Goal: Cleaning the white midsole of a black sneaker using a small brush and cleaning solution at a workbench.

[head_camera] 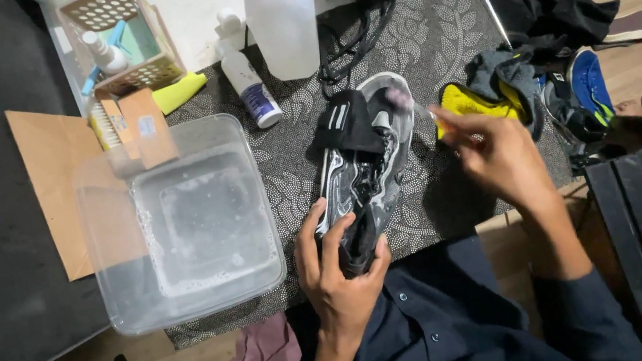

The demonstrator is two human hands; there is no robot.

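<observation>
Two bare hands work over a patterned dark mat point(434, 25). Nearest, the left hand point(342, 276) closes its fingers around the heel end of a black-and-white sneaker point(362, 170), which lies at the mat's centre, toe pointing far. To the right, the right hand point(497, 152) appears motion-blurred, fingers pinched on a small blurred item near the toe; what it is cannot be told. Left of the sneaker stands a clear plastic tub point(178, 225) of soapy water. Farther off lie a white spray bottle point(247, 80) and a wicker basket point(122, 36).

Home shoe-cleaning table point(434, 25), scattered shoes point(582, 92)
</observation>
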